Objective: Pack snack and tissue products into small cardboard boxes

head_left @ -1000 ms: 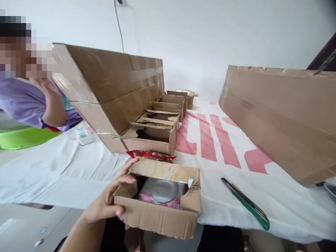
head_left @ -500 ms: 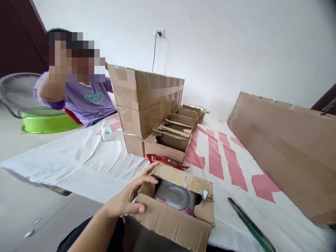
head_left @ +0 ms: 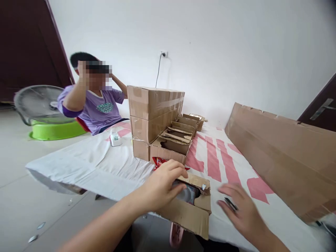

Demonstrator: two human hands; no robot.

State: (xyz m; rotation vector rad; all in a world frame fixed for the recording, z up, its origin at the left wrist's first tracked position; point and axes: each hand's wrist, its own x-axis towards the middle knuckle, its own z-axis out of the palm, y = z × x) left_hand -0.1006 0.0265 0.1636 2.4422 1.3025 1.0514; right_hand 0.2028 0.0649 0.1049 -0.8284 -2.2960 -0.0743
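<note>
A small cardboard box (head_left: 183, 218) stands at the table's near edge, its top flaps parted. Inside it shows a round grey disc-like item (head_left: 190, 193), partly covered by my left hand (head_left: 161, 183). The fingers and thumb of that hand are apart over the box opening; whether they touch it I cannot tell. To the right of the box, my right hand (head_left: 243, 211) is blurred, thumb and fingers spread around a utility knife (head_left: 231, 203), most of which the hand hides. Behind my left hand lies a red packet (head_left: 159, 162).
Stacked taped cartons (head_left: 157, 105) rise mid-table, with a row of opened boxes (head_left: 169, 154) beside them. A large cardboard sheet (head_left: 278, 154) stands on the right. A small white device (head_left: 115, 139) rests at left. Across the table sits a person in a purple shirt (head_left: 102, 110).
My left hand has moved from the box's left side to over its opening. My right hand has come into view over the utility knife. The camera view has shifted.
</note>
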